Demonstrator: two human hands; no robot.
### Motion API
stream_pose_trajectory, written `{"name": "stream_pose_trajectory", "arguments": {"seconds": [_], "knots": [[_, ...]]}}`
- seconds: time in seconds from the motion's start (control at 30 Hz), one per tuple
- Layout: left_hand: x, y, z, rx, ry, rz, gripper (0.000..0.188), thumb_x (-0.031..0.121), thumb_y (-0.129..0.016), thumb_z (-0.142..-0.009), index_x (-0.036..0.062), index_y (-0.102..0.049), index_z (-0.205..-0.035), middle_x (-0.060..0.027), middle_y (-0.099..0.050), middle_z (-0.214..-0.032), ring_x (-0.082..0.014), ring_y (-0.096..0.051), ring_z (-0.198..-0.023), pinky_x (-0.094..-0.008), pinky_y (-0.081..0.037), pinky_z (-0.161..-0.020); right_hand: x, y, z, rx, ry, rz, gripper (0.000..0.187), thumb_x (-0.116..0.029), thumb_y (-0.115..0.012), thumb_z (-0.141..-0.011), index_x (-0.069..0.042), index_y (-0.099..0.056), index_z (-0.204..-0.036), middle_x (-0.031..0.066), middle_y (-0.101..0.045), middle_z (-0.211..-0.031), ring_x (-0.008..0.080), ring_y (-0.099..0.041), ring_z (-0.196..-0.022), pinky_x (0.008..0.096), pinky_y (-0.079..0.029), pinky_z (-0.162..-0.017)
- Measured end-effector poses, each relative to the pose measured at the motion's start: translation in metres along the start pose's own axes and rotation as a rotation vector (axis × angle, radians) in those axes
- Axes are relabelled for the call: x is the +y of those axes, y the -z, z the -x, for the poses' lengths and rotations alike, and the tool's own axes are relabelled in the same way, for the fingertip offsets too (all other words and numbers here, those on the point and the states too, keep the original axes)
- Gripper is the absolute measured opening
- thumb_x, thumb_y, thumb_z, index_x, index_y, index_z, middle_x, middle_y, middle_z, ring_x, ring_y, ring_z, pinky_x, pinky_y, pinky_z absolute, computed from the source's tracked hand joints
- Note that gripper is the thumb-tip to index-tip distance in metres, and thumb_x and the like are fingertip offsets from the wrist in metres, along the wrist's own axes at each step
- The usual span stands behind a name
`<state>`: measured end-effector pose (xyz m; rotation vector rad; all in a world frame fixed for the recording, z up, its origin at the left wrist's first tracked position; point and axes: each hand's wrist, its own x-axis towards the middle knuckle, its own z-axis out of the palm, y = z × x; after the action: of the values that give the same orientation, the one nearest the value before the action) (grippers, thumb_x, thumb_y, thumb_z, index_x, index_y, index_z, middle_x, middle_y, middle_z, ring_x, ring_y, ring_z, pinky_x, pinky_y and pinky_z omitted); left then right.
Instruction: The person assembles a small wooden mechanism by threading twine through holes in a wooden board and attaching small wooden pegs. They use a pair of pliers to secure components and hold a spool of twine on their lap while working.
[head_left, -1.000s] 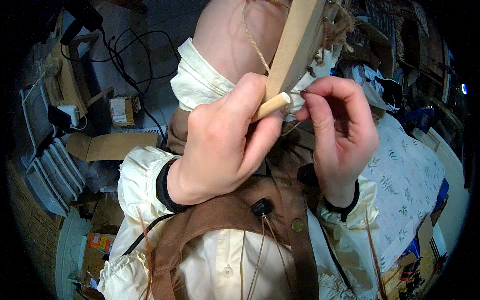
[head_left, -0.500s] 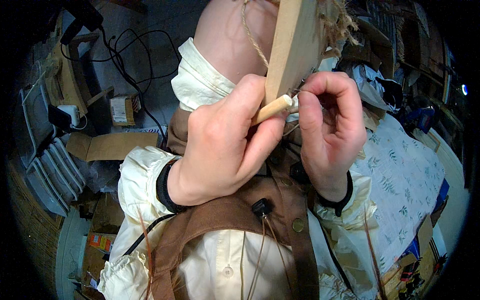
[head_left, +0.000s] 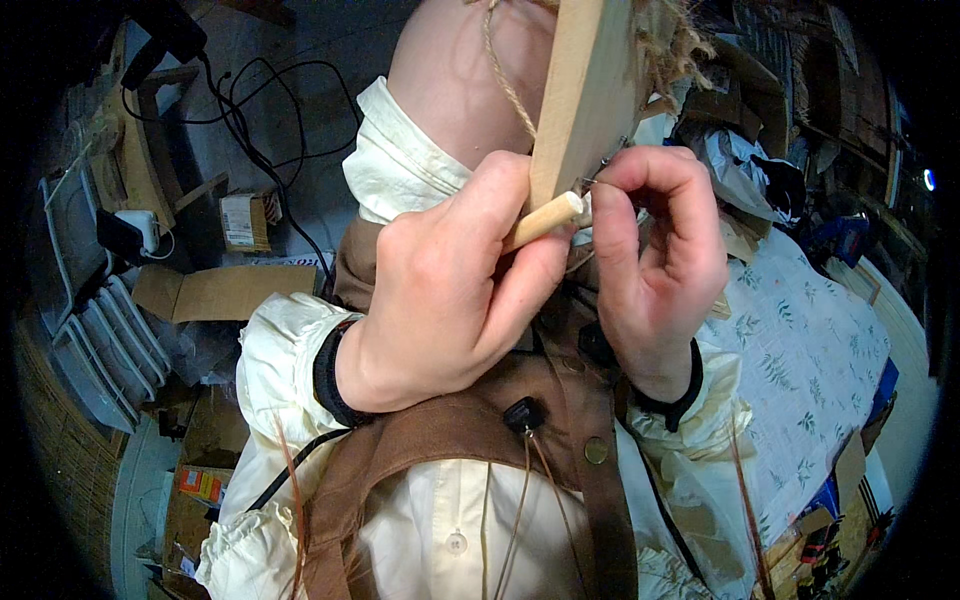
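Note:
My left hand is closed around a short pale wooden dowel, its cut end sticking out past the thumb. The thumb presses against the lower edge of a wooden board that slants up out of view. Just right of the dowel's end, my right hand is closed in a pinch at the board's underside. A thin bit of metal shows by its fingertips, too small to name. Twisted twine hangs along the board's left side, and frayed brown fibre bunches on its right.
On the left floor lie a black cable, a small carton and an opened cardboard flap, near a white metal rack. Leaf-patterned cloth spreads at the right, with crumpled plastic and boxes behind it.
My right hand has shifted slightly left, still pinching beside the dowel's end. The dowel's tip has moved a touch left. My left hand has hardly moved.

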<state>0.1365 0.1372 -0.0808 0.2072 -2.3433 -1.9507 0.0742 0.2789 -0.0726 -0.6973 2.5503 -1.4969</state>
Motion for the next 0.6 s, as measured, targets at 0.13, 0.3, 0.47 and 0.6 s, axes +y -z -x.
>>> {"name": "stream_pose_trajectory", "arguments": {"seconds": [0.13, 0.3, 0.47, 0.6], "knots": [[0.0, 0.001, 0.0, -0.013, -0.02, -0.042, 0.018, 0.005, -0.063, -0.082, 0.0019, -0.056, -0.098, -0.0134, -0.059, -0.072, -0.0286, -0.063, -0.059, -0.0334, -0.048, -0.052, -0.001, 0.001, 0.0, 0.001, 0.053, 0.085, 0.014, 0.008, -0.061, -0.078, 0.001, -0.054, -0.087, 0.0091, -0.053, -0.079, 0.0163, -0.053, -0.061, 0.0261, -0.046, -0.055], [0.001, -0.001, 0.001, -0.005, -0.063, -0.08, 0.021, 0.006, -0.064, -0.081, 0.0025, -0.055, -0.1, -0.0139, -0.059, -0.073, -0.0302, -0.063, -0.06, -0.035, -0.049, -0.052, -0.005, 0.0, 0.001, -0.009, 0.023, 0.129, 0.015, 0.007, -0.062, -0.077, 0.0, -0.053, -0.087, 0.0095, -0.053, -0.078, 0.0171, -0.054, -0.06, 0.0274, -0.046, -0.054], [0.001, 0.0, 0.002, -0.027, -0.102, -0.16, 0.025, 0.006, -0.065, -0.08, 0.0026, -0.053, -0.102, -0.0137, -0.059, -0.073, -0.0303, -0.062, -0.06, -0.0364, -0.049, -0.051, -0.016, -0.001, 0.005, 0.001, -0.304, -0.036, 0.009, 0.002, -0.06, -0.082, 0.0, -0.054, -0.088, 0.006, -0.055, -0.074, 0.0115, -0.054, -0.06, 0.0251, -0.046, -0.054], [-0.003, -0.001, 0.003, -0.045, -0.131, -0.14, 0.026, 0.004, -0.065, -0.078, 0.0023, -0.052, -0.101, -0.0128, -0.059, -0.072, -0.0304, -0.062, -0.06, -0.0367, -0.049, -0.051, -0.024, 0.004, -0.004, -0.041, -0.69, -0.36, 0.006, -0.004, -0.058, -0.087, 0.001, -0.054, -0.089, 0.0023, -0.056, -0.072, 0.0076, -0.053, -0.062, 0.022, -0.045, -0.056]]}}
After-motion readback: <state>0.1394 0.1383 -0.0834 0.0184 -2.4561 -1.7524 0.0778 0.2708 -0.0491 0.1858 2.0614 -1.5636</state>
